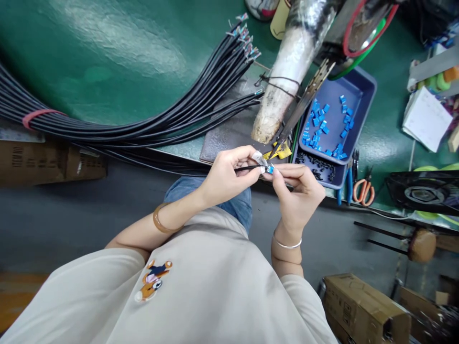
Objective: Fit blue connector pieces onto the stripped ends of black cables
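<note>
My left hand pinches a black cable close to its end, and whitish tape-like wrapping shows at the fingertips. Against that cable end sits a small blue connector, gripped between the thumb and fingers of my right hand. The two hands nearly meet just off the table's front edge. Whether the wires are inside the connector is too small to tell. Beyond them, a bundle of black cables with stripped, coloured wire ends lies across the table, tied with a red band.
A blue-grey tray holds loose blue connectors and small black parts. Orange-handled pliers lie beside it. A plastic-wrapped post stands just ahead of my hands. At right are a black fan and a cardboard box.
</note>
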`<state>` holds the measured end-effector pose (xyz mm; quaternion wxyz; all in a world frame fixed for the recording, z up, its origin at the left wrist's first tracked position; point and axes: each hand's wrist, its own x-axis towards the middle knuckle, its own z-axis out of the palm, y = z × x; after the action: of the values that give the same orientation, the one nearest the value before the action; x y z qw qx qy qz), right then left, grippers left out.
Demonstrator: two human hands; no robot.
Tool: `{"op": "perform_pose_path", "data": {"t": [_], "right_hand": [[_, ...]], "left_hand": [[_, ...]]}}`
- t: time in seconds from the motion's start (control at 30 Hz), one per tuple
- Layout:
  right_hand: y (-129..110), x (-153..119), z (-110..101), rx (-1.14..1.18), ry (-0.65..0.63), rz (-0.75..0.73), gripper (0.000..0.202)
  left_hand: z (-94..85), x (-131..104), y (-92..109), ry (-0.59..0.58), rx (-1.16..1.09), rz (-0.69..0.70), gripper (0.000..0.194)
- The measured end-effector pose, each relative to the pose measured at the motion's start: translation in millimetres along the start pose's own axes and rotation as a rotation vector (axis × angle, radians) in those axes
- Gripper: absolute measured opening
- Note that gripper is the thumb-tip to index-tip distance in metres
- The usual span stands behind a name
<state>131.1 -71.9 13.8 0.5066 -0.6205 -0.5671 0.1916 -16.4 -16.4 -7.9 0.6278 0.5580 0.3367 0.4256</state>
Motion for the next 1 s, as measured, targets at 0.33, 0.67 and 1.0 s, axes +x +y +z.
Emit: {"op": "perform_pose_path", "data": {"t": [0.33, 0.67, 1.0], "right_hand": [[-4, -4, 0, -0.024, 0.020, -0.064, 0.008], [-13, -11, -7, -0.037, 0.178, 0.038, 0.007], [-13, -9, -10, -0.137, -0.208, 0.202, 0.016]], "left_hand": [[-2.9, -12, -5, -0.007, 0.085, 0.126, 0.005], [3.3, -18, -15, 0.178, 0.304, 0.594, 0.009], [2.2, -19, -16, 0.103, 0.348, 0.637, 0.011]]}}
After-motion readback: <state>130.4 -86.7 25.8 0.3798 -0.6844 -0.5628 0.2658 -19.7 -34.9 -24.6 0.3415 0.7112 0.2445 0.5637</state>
